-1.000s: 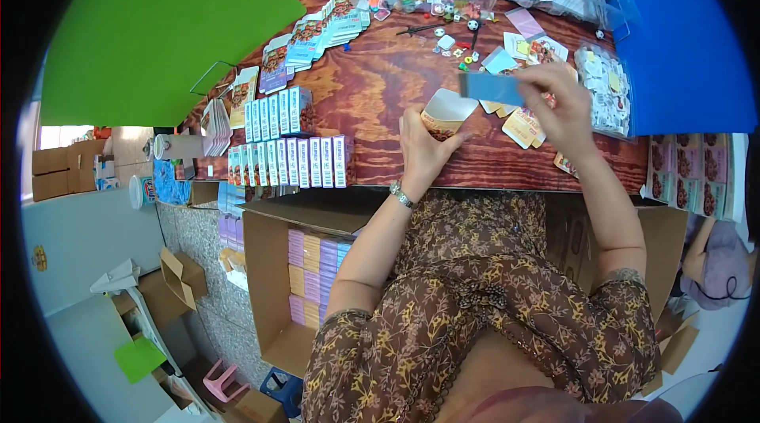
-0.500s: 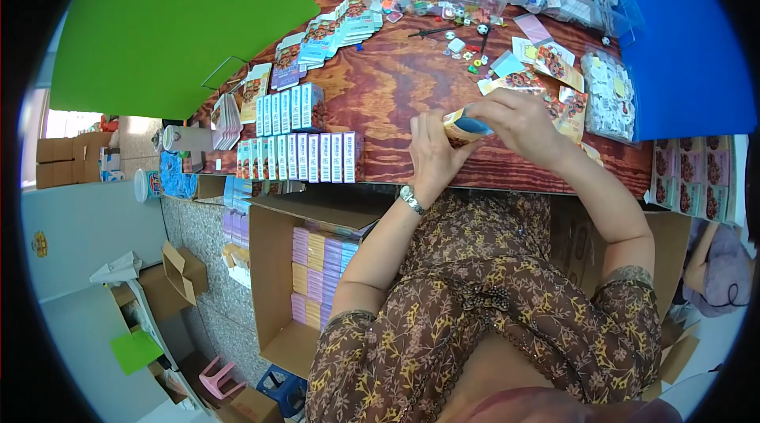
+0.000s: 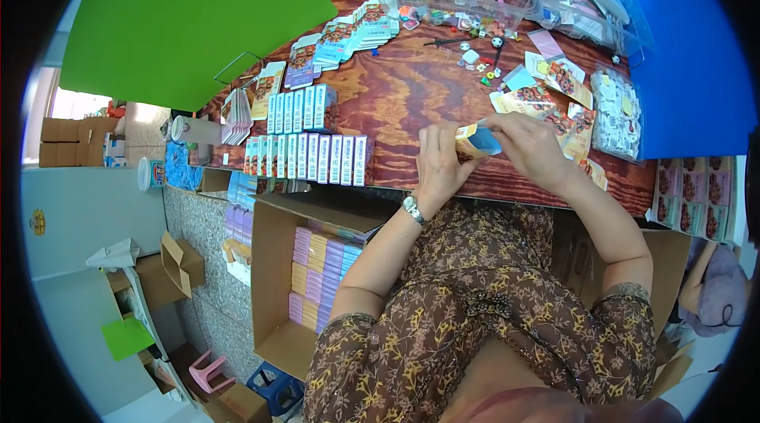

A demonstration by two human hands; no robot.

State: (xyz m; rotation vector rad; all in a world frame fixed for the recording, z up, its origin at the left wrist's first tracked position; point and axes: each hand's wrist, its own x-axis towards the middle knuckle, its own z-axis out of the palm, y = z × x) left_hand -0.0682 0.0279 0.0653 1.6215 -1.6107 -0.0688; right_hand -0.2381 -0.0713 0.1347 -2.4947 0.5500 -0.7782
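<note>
Looking down, we note one small box [image 3: 467, 152] between both hands, mouth open toward the right, blue showing inside it. Our left hand [image 3: 439, 160] is clamped around its left side; our right hand [image 3: 524, 144] meets the open rim, fingertips bunched, though we cannot tell whether they pinch the rim or something inside. We judge this box part-way: body shaped, mouth not yet closed. Well left of the grip, rows of closed boxes [image 3: 336, 160] stand upright, done by our reckoning. Just beyond the right hand, loose printed cartons [image 3: 582, 126] lie flat; farther off, beyond and left of the grip, fanned cartons [image 3: 336, 36] lie overlapping, seemingly left to do.
</note>
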